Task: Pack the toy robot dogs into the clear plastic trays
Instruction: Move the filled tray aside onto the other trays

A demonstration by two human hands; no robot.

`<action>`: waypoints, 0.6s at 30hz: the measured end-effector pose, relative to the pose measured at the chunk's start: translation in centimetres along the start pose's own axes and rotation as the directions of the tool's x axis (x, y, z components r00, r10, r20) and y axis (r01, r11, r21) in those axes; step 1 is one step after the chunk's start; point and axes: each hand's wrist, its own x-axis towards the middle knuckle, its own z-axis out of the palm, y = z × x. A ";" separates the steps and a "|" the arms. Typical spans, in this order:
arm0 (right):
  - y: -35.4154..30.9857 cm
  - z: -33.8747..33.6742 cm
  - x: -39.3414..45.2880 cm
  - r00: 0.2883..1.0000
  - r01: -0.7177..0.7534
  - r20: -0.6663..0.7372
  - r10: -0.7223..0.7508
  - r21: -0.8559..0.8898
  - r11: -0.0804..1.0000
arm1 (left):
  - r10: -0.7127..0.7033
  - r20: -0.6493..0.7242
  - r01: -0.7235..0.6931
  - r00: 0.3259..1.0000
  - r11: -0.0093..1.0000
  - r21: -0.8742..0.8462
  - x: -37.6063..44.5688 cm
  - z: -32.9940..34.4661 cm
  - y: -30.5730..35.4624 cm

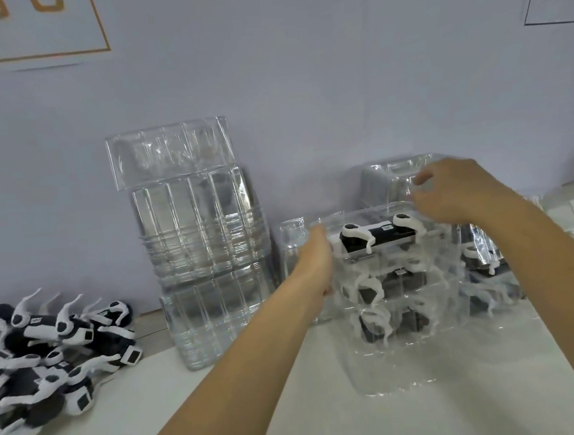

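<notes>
Head view, left to right: a heap of loose toy robot dogs point(48, 349) lies at the table's left edge, a tall stack of empty clear trays point(202, 244) stands by the wall, and beside it is a pile of filled trays point(398, 297). The left hand point(313, 260) grips the top tray's left side, while the right hand point(455, 190), fingers curled, pinches its far right rim. I judge it wise to lower it level, so it nests squarely on the packed dog point(379, 234).
</notes>
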 end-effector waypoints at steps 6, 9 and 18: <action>0.9 0.6 -0.1 0.998 -0.022 0.062 0.024 -0.025 0.999 | -0.030 -0.016 0.032 0.999 0.989 0.147 -0.2 1.8 0.4; 0.9 1.0 -0.1 0.998 -0.017 0.054 0.018 -0.029 0.999 | -0.024 0.017 0.020 1.000 0.986 0.167 0.1 2.0 0.6; -1.4 1.6 -0.9 1.000 0.009 -0.020 -0.009 -0.013 1.000 | 0.024 0.041 -0.027 0.999 0.997 0.071 -0.2 0.4 -0.7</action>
